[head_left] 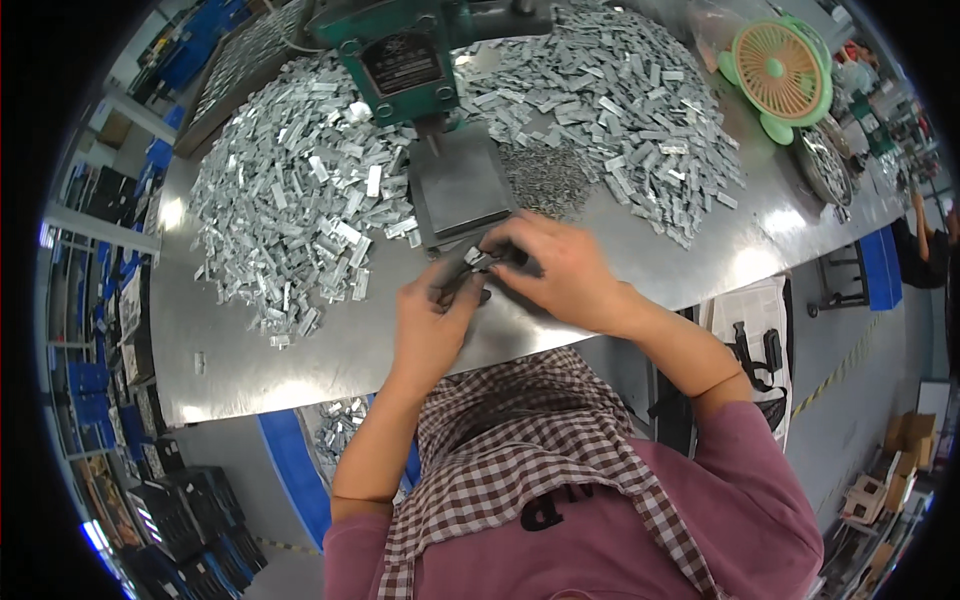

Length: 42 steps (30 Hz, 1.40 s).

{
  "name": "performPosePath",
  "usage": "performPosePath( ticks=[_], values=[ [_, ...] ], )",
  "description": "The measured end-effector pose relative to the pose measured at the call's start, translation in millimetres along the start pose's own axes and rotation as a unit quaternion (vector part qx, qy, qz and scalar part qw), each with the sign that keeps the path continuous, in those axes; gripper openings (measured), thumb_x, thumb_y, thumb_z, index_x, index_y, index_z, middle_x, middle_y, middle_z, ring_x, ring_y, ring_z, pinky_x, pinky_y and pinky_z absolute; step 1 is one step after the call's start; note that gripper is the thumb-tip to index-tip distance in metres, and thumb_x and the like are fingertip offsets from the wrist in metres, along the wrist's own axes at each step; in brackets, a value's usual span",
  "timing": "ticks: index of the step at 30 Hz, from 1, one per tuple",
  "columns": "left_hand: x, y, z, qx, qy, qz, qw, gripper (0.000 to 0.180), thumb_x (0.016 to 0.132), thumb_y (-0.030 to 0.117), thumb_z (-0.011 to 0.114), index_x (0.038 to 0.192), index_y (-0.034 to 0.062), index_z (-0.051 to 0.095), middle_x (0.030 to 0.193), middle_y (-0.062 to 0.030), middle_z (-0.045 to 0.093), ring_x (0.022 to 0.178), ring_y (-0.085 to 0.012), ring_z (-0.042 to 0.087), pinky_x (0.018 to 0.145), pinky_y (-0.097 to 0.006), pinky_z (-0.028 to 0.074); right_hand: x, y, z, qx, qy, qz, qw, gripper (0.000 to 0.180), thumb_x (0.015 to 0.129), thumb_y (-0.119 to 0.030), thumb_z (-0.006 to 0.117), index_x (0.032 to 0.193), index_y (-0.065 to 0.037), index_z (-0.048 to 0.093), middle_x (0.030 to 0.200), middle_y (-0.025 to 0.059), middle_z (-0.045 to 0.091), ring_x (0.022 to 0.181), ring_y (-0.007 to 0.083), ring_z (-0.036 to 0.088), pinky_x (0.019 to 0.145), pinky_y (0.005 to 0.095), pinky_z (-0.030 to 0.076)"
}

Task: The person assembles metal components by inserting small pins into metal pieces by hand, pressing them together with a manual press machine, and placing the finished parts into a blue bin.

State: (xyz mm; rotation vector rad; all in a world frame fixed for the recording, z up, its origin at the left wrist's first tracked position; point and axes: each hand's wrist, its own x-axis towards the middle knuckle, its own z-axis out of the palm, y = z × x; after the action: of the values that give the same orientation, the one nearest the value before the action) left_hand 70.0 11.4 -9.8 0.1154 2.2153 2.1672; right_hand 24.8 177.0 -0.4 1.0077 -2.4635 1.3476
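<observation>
My left hand (pixel 432 325) and my right hand (pixel 553 270) meet just in front of the dark base plate (pixel 460 185) of a green bench press (pixel 400 60). Together they pinch a small silver metal piece (pixel 480 260) between the fingertips. The left fingers curl under it, the right fingers close on it from above. A heap of similar silver metal pieces (pixel 290 200) lies to the left of the press, and another heap (pixel 620 100) lies to its right. A patch of small dark pins (pixel 548 178) sits beside the base plate.
The work goes on over a shiny metal table (pixel 250 350). A green and orange desk fan (pixel 780 70) stands at the far right, with a round dish of parts (pixel 825 165) beside it. A blue bin with metal pieces (pixel 335 425) sits below the table's near edge.
</observation>
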Motion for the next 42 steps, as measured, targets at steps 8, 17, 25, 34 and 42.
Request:
performPosePath(
  ticks=[8, 17, 25, 34, 42],
  values=[
    [1, 0, -1, -0.022, -0.008, -0.04, 0.999, 0.035, 0.082, -0.002, 0.051, 0.117, -0.0016, 0.05, 0.094, -0.0109, 0.061, 0.075, -0.01, 0.058, 0.066, -0.022, 0.048, -10, -2, 6, -0.033, 0.015, -0.042, 0.998, 0.02, 0.073, -0.008, 0.064, 0.091, -0.005, 0.055, 0.084, 0.0085, 0.058, 0.074, 0.0249, 0.059, 0.063, 0.0315, 0.047],
    [-3, -1, 9, 0.095, 0.033, 0.047, 0.994, 0.028, 0.081, 0.004, 0.057, 0.108, -0.0033, 0.056, 0.084, -0.0113, 0.064, 0.069, -0.0118, 0.059, 0.061, -0.023, 0.047, -15, -7, 3, -0.037, 0.044, 0.028, 0.998, 0.026, 0.072, -0.009, 0.065, 0.095, -0.007, 0.053, 0.088, 0.0093, 0.053, 0.075, 0.0256, 0.058, 0.065, 0.0328, 0.047],
    [14, 14, -3, 0.028, 0.043, 0.016, 0.999, 0.013, 0.078, 0.006, 0.061, 0.089, -0.0008, 0.063, 0.08, -0.0087, 0.065, 0.071, -0.0106, 0.06, 0.064, -0.024, 0.047, -19, 56, -68, -0.194, 0.078, 0.065, 0.976, 0.024, 0.072, -0.012, 0.066, 0.093, -0.009, 0.056, 0.089, 0.0099, 0.05, 0.083, 0.0287, 0.053, 0.07, 0.0359, 0.044],
    [69, 15, -24, 0.355, 0.052, 0.2, 0.912, 0.02, 0.073, 0.011, 0.064, 0.088, -0.0019, 0.061, 0.091, -0.0165, 0.059, 0.079, -0.0319, 0.057, 0.069, -0.032, 0.045, -15, 98, -72, -0.437, -0.064, -0.069, 0.894, 0.015, 0.071, -0.016, 0.063, 0.084, -0.01, 0.061, 0.093, 0.0096, 0.05, 0.092, 0.0264, 0.047, 0.079, 0.0375, 0.038],
    [69, 10, -18, 0.363, 0.058, 0.222, 0.903, 0.021, 0.07, 0.012, 0.067, 0.083, -0.0028, 0.061, 0.088, -0.0166, 0.06, 0.077, -0.0317, 0.058, 0.065, -0.033, 0.045, -1, 77, -69, -0.331, -0.015, -0.04, 0.943, 0.02, 0.072, -0.017, 0.059, 0.084, -0.002, 0.052, 0.086, 0.0122, 0.049, 0.086, 0.0283, 0.047, 0.074, 0.0368, 0.038]
  ],
)
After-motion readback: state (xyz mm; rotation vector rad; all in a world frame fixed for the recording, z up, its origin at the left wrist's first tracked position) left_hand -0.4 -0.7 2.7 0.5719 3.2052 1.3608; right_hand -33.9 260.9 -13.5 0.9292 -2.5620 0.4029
